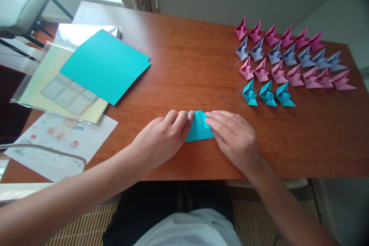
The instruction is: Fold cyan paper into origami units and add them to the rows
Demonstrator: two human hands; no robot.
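Observation:
A folded strip of turquoise paper (pixel 198 127) lies flat on the wooden table near its front edge. My left hand (pixel 167 132) is closed over the strip's left part, fingers curled and pressing it down. At the other end, my right hand (pixel 235 134) has its fingers held together on the paper's right side, where a small folded flap shows beneath the fingertips. Both hands hide the ends of the strip. Beyond my right hand stand three turquoise folded paper figures (pixel 267 94) with pointed tips.
Behind them are rows of pink (pixel 294 75) and lilac paper figures (pixel 290 55), and magenta ones (pixel 286 37) at the back. On the left, turquoise sheets (pixel 106 67) overlap a plastic-sleeved paper pack (pixel 31 80), with a printed bear sheet (pixel 95 134) and grey cable (pixel 57 148) nearer.

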